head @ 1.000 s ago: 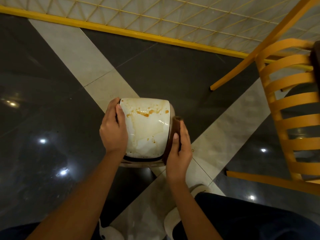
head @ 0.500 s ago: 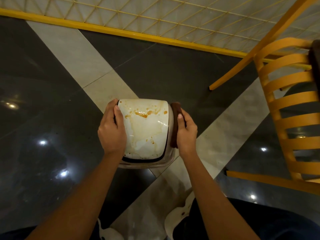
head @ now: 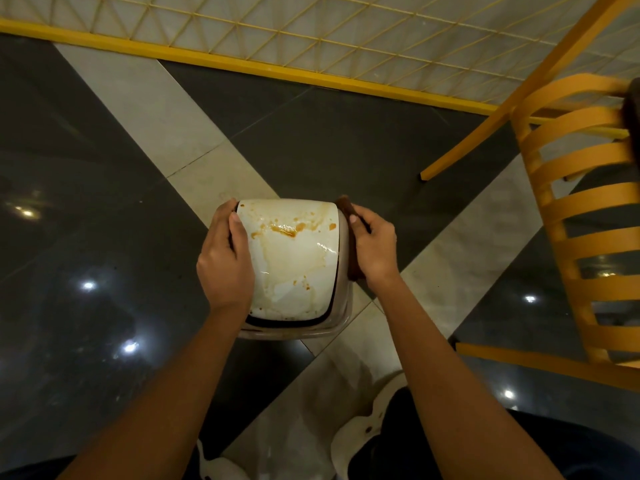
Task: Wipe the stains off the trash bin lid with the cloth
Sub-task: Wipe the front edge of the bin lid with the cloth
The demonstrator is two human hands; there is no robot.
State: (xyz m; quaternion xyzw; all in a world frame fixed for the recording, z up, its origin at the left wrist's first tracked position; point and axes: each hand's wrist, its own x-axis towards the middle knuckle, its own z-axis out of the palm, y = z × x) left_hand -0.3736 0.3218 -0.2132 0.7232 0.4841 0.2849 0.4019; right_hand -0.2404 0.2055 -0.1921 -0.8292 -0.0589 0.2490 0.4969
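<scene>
I saw the left hand point(head: 225, 261) curled over the left edge of the stained trash bin lid point(head: 294, 268), low above the floor point(head: 104, 202). The right hand point(head: 375, 249) clasped the brown cloth point(head: 346, 206) against its right side.

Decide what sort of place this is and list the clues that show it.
Probably an indoor café or canteen dining area: a glossy floor of dark and pale stone tiles, an orange slatted wooden chair, and a yellow-framed lattice partition.
</scene>
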